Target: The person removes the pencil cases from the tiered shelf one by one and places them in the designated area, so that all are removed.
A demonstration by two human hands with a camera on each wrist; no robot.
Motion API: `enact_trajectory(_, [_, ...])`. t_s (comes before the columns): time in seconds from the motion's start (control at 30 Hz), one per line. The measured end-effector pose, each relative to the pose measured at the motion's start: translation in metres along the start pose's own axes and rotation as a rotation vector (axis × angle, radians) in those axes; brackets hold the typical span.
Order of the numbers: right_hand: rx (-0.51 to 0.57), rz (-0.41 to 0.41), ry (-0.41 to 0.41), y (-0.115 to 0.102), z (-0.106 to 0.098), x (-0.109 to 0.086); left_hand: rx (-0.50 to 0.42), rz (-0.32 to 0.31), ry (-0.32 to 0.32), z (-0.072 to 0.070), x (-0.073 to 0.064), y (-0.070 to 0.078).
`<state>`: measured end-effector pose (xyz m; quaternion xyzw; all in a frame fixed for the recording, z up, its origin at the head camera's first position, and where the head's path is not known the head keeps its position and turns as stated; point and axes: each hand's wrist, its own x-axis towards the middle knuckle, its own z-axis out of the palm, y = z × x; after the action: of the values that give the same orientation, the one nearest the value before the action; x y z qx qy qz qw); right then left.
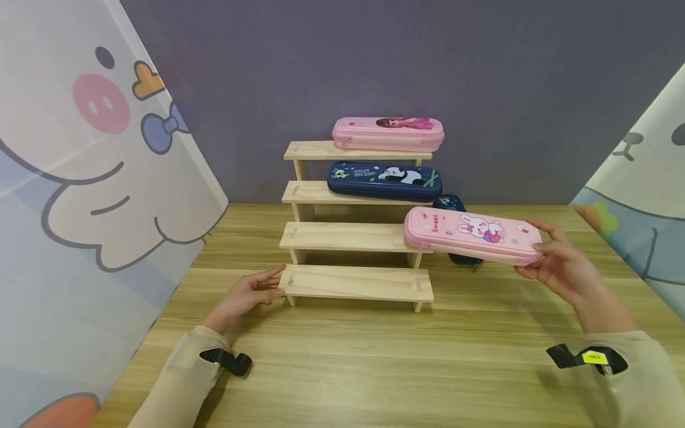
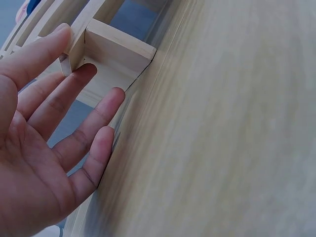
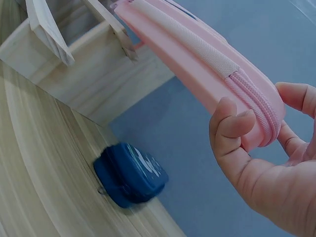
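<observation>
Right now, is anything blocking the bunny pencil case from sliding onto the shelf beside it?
Nothing visible. The bunny pencil case, gripped by the right hand, already meets the right end of the bare third step.

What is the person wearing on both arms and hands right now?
Both hands are bare. The left hand and right hand come out of long beige sleeves. Each wrist carries a black strap mount; the right one bears a small yellow label.

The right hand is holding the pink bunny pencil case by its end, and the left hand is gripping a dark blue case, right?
Not quite. The left hand holds nothing: its straight fingers touch the pale wooden stepped shelf, as the left wrist view shows. The right hand does hold the pink bunny pencil case.
</observation>
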<state>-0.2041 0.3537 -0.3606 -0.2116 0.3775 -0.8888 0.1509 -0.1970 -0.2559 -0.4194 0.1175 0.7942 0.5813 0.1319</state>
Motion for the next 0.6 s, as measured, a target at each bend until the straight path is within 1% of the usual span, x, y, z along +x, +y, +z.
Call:
enact_trajectory(0.27, [0.062, -0.015, -0.015, -0.011, -0.01, -0.012, -0.004, 0.009, -0.003, -0.001, 0.002, 0.0])
enact_trajectory(0.43, [0.123, -0.026, -0.022, -0.017, -0.018, -0.02, -0.008, 0.007, -0.008, -0.001, 0.001, 0.0])
enact_trajectory(0.6, [0.157, -0.044, -0.005, -0.023, -0.024, -0.025, -0.006, 0.005, -0.01, -0.001, 0.002, 0.0])
